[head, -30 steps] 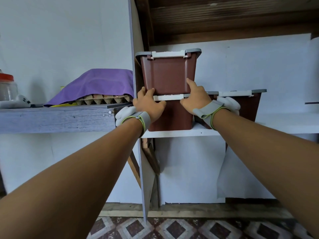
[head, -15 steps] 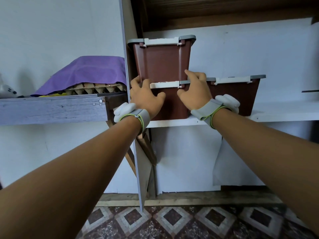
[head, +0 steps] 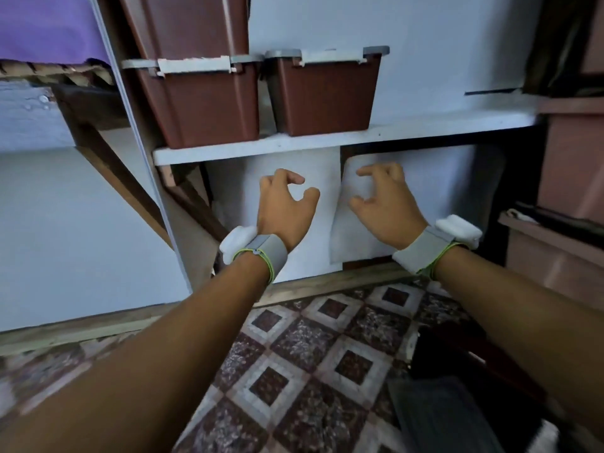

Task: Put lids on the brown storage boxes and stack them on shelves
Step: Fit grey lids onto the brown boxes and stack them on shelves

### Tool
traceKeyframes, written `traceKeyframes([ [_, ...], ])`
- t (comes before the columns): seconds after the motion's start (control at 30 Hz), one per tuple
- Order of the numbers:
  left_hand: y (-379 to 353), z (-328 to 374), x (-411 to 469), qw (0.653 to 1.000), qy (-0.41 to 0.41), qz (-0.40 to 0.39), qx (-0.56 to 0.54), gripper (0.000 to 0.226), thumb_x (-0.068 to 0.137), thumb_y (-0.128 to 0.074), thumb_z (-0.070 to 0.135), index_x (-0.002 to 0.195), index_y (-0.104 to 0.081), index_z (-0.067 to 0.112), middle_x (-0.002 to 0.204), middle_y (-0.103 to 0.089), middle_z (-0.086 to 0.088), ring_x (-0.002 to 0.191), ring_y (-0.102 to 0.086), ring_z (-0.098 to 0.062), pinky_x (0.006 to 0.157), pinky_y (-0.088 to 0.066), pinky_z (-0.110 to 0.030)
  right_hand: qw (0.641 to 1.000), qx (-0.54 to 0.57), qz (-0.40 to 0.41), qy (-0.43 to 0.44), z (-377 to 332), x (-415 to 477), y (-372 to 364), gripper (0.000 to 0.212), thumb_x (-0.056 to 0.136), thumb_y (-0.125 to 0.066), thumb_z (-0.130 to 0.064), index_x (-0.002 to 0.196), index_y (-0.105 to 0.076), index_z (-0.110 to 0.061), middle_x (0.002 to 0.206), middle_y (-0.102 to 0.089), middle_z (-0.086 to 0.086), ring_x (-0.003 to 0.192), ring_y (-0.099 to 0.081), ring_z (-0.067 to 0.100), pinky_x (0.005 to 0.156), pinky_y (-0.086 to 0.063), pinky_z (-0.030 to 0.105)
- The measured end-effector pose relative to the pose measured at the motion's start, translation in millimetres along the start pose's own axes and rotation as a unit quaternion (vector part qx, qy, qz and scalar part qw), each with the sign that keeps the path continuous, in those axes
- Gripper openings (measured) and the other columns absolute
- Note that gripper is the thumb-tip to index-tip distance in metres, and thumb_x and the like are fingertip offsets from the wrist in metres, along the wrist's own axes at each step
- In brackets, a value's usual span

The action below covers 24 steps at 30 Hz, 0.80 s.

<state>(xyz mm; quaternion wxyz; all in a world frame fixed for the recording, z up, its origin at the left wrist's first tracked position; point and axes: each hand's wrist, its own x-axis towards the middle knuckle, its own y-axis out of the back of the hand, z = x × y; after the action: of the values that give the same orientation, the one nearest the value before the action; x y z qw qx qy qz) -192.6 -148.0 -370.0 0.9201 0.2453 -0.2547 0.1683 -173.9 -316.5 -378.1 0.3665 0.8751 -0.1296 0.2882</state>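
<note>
Worn on the head, wide-angle. Looks forward and down from close to the white shelf (head: pixel 425 129), catching it across the upper half and the tiled floor (head: pixel 310 354) below. Takes in both forearms from the lower corners, with left hand (head: pixel 284 207) and right hand (head: pixel 385 207) near the middle. Cuts off the top brown box (head: pixel 196 24) at the upper edge. Shares nothing, being the only view
</note>
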Motion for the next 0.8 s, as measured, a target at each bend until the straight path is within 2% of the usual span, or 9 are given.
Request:
traceKeyframes([
  [0.13, -58, -24, -37, 0.997, 0.043, -0.059, -0.019, 0.023, 0.092, -0.060, 0.024, 0.113, -0.058, 0.013, 0.120, -0.055, -0.001, 0.099, -0.050, -0.013, 0.082, -0.033, -0.016, 0.996, -0.041, -0.026, -0.075, 67, -45, 16, 0.041, 0.089, -0.060, -0.028, 0.128, -0.052, -0.019, 0.134, -0.038, 0.005, 0.088, -0.058, 0.022, 0.083, -0.040, 0.025],
  [0.2, -90, -40, -59, 0.991, 0.087, -0.102, -0.024, 0.023, 0.093, -0.060, 0.024, 0.111, -0.058, 0.012, 0.111, -0.060, 0.001, 0.099, -0.053, -0.016, 0.084, -0.037, -0.022, 0.991, -0.059, -0.048, -0.114, 104, -69, 20, 0.040, 0.089, -0.059, -0.028, 0.127, -0.053, -0.017, 0.132, -0.042, 0.009, 0.096, -0.058, 0.025, 0.089, -0.043, 0.029],
  [0.27, -123, -59, -84, 0.979, 0.133, -0.157, -0.016, 0.017, 0.093, -0.059, 0.023, 0.105, -0.058, 0.011, 0.093, -0.059, 0.005, 0.090, -0.053, -0.018, 0.078, -0.037, -0.024, 0.982, -0.071, -0.062, -0.163, 145, -94, 22, 0.035, 0.089, -0.061, -0.025, 0.122, -0.057, -0.014, 0.126, -0.047, 0.010, 0.105, -0.055, 0.027, 0.090, -0.043, 0.028],
  [0.33, -158, -84, -110, 0.965, 0.155, -0.212, 0.001, 0.012, 0.094, -0.056, 0.024, 0.091, -0.051, 0.014, 0.077, -0.052, 0.007, 0.077, -0.048, -0.018, 0.069, -0.034, -0.027, 0.970, -0.086, -0.073, -0.214, 186, -120, 20, 0.026, 0.089, -0.061, -0.022, 0.113, -0.062, -0.011, 0.115, -0.054, 0.007, 0.098, -0.056, 0.024, 0.079, -0.038, 0.023],
  [0.47, -205, -133, -161, 0.929, 0.210, -0.299, 0.053, 0.026, 0.097, -0.050, 0.028, 0.073, -0.040, 0.022, 0.067, -0.046, 0.000, 0.058, -0.041, -0.015, 0.053, -0.033, -0.030, 0.950, -0.130, -0.058, -0.277, 249, -170, 8, 0.021, 0.086, -0.065, -0.019, 0.101, -0.070, -0.007, 0.109, -0.066, 0.015, 0.102, -0.061, 0.031, 0.079, -0.047, 0.030],
  [0.63, -255, -179, -217, 0.863, 0.317, -0.387, 0.072, 0.020, 0.097, -0.052, 0.028, 0.092, -0.047, 0.009, 0.079, -0.056, -0.006, 0.061, -0.048, -0.024, 0.056, -0.046, -0.040, 0.910, -0.243, -0.028, -0.335, 304, -218, -13, 0.024, 0.079, -0.066, -0.027, 0.102, -0.071, -0.020, 0.118, -0.060, 0.011, 0.110, -0.055, 0.035, 0.088, -0.047, 0.045],
  [0.7, -271, -191, -237, 0.845, 0.335, -0.407, 0.087, 0.021, 0.098, -0.051, 0.031, 0.101, -0.055, 0.011, 0.096, -0.064, -0.022, 0.087, -0.063, -0.040, 0.079, -0.054, -0.050, 0.891, -0.302, -0.026, -0.339, 318, -227, -21, 0.033, 0.079, -0.064, -0.028, 0.111, -0.069, -0.020, 0.123, -0.056, 0.011, 0.115, -0.049, 0.035, 0.091, -0.040, 0.044],
  [0.73, -281, -199, -248, 0.839, 0.330, -0.422, 0.098, 0.027, 0.100, -0.049, 0.030, 0.113, -0.057, 0.008, 0.112, -0.063, -0.026, 0.105, -0.062, -0.043, 0.090, -0.052, -0.052, 0.887, -0.318, -0.031, -0.334, 326, -232, -26, 0.038, 0.079, -0.061, -0.029, 0.115, -0.067, -0.020, 0.125, -0.055, 0.011, 0.116, -0.047, 0.036, 0.093, -0.037, 0.045],
  [0.8, -296, -208, -272, 0.826, 0.310, -0.455, 0.120, 0.037, 0.100, -0.049, 0.026, 0.131, -0.055, 0.007, 0.129, -0.060, -0.024, 0.120, -0.057, -0.040, 0.101, -0.048, -0.049, 0.883, -0.340, -0.042, -0.320, 345, -246, -33, 0.049, 0.075, -0.052, -0.035, 0.119, -0.065, -0.019, 0.128, -0.054, 0.012, 0.116, -0.047, 0.038, 0.096, -0.033, 0.047],
])
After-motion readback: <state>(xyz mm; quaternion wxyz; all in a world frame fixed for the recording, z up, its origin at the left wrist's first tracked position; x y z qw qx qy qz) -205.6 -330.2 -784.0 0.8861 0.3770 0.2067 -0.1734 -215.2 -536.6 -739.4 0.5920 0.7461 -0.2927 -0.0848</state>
